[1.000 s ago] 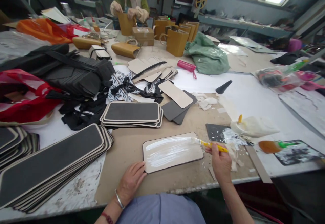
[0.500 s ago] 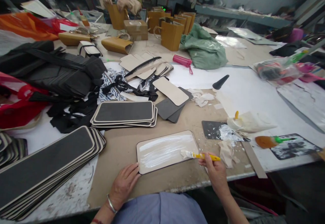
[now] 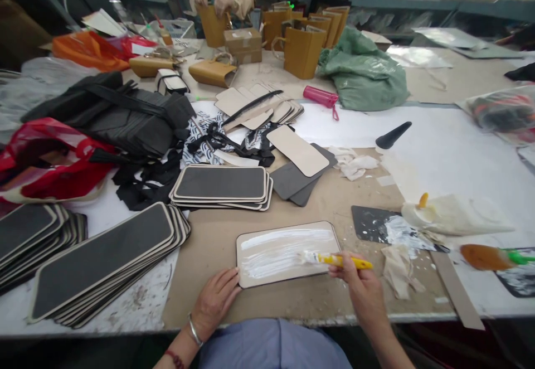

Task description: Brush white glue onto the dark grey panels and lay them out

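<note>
A beige rounded panel [image 3: 288, 235] with a dark edge lies on the brown board, streaked with white paste over much of its face. My left hand [image 3: 216, 296] rests flat at its lower left corner, fingertips on the edge, holding nothing. In my right hand [image 3: 363, 285] is a yellow-handled brush [image 3: 345, 261], its white-coated bristles on the panel's right half. Right of the panel are a dark plate [image 3: 371, 224] smeared with white paste and a crumpled cloth [image 3: 397, 271].
Stacks of dark panels [image 3: 221, 182] and long panels [image 3: 104, 257] lie left. Behind are black bags [image 3: 142, 118], a green bag [image 3: 363, 73] and brown handbags [image 3: 303, 51]. A person's gloved hands [image 3: 225, 4] hold one handbag. A glue bottle [image 3: 485, 256] lies right.
The head view has turned, so most things sit further right in the picture. The brush has moved slightly left over the panel, with white streaks under it. My left hand stays at the corner.
</note>
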`<state>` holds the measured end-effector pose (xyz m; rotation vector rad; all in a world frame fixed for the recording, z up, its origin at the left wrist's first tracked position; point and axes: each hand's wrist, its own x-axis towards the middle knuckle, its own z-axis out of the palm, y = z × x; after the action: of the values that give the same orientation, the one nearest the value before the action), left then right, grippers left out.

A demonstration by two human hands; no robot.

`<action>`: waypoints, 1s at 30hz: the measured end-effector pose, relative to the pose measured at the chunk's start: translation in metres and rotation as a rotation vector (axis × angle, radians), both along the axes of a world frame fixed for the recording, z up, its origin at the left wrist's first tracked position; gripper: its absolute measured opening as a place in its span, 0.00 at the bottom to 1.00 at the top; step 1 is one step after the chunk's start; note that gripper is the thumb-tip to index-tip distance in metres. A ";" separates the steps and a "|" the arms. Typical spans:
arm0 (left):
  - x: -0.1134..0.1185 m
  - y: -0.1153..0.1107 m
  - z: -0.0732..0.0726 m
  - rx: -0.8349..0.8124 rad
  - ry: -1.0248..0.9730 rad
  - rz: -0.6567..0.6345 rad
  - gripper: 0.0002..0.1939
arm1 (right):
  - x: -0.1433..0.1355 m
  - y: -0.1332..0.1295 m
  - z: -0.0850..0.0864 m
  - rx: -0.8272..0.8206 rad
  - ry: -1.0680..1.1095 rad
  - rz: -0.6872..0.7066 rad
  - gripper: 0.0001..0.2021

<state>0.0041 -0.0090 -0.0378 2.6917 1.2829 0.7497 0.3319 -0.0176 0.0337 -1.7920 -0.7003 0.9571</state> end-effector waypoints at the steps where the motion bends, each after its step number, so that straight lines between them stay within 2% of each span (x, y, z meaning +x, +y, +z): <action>1: 0.000 0.000 0.001 -0.009 0.003 0.003 0.10 | -0.013 0.002 -0.003 0.002 0.044 0.051 0.24; 3: 0.001 0.000 0.001 -0.028 0.002 0.006 0.10 | -0.037 0.006 -0.006 0.018 0.110 0.132 0.22; 7: 0.002 0.000 0.003 -0.038 0.000 0.014 0.10 | -0.078 0.017 -0.011 0.063 0.207 0.209 0.20; 12: 0.004 -0.001 0.004 -0.048 -0.006 0.032 0.10 | -0.113 0.035 -0.023 0.121 0.333 0.320 0.19; 15: 0.004 -0.001 0.002 -0.043 -0.004 0.042 0.10 | -0.116 0.042 -0.030 0.130 0.330 0.350 0.18; 21: 0.004 -0.002 0.001 -0.038 0.000 0.036 0.11 | -0.103 0.047 -0.031 0.113 0.237 0.235 0.19; 27: 0.002 0.000 0.000 -0.037 0.001 0.033 0.11 | -0.122 0.054 -0.033 0.114 0.297 0.298 0.20; 30: 0.002 0.000 0.001 -0.044 0.004 0.026 0.11 | -0.111 0.052 -0.035 0.110 0.240 0.234 0.20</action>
<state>0.0061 -0.0090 -0.0370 2.6486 1.3216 0.7112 0.2205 0.0344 -0.0015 -1.4907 -0.8044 1.2413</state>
